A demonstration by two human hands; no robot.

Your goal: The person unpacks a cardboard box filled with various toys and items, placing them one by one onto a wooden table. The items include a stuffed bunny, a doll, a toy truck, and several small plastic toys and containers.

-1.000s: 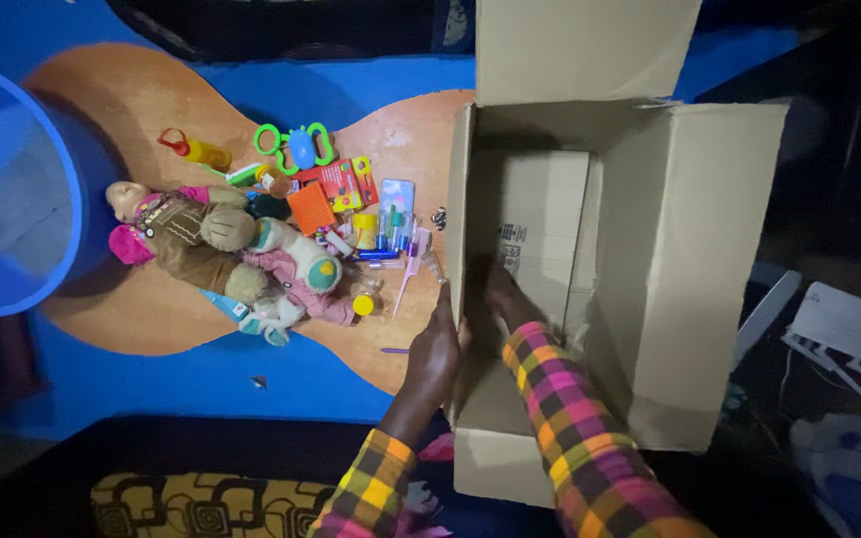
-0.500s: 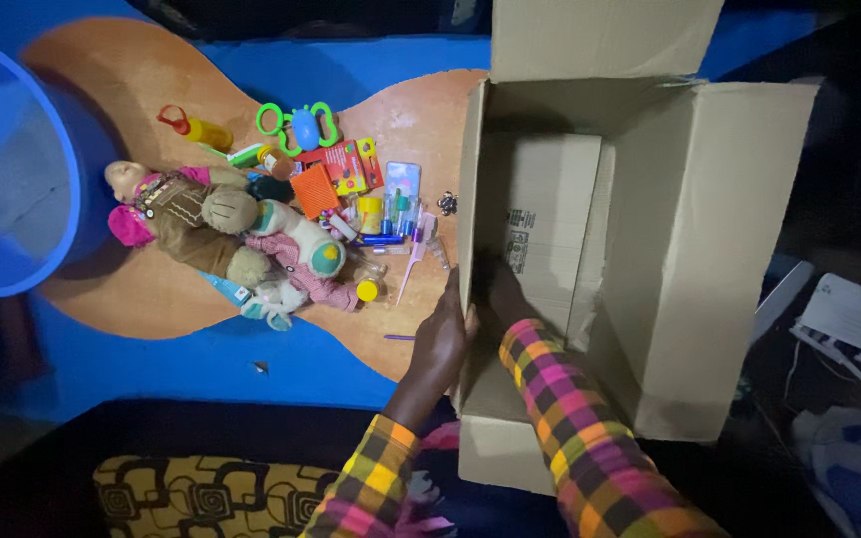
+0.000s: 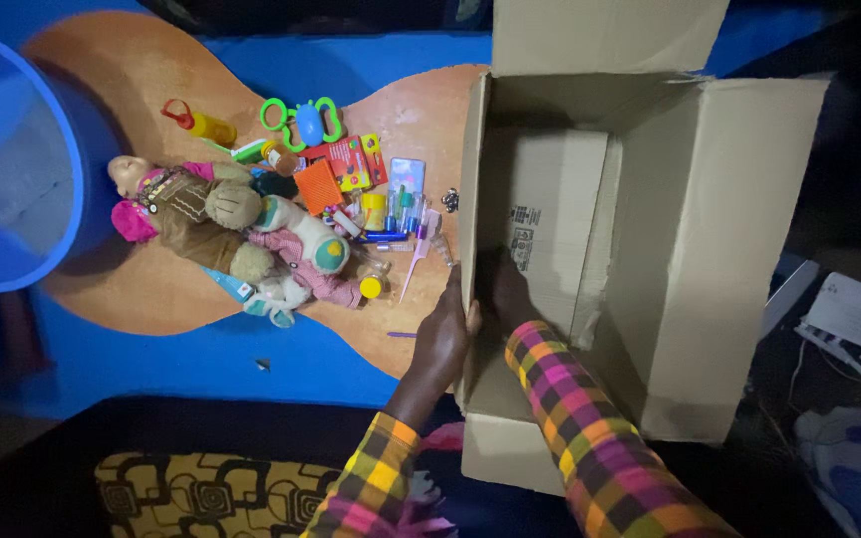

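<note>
Box (image 3: 640,249) stands open and empty on the surface's (image 3: 411,120) right edge, left hand (image 3: 440,344) fingers clamped on its wall, right hand (image 3: 505,289) inside, grip indiscernible; toys (image 3: 291,219) remain unpacked alongside.

A big brown cardboard box (image 3: 640,249) stands open; left of it lie a red-orange packet (image 3: 349,165) and a blue blister pack (image 3: 404,189).
</note>
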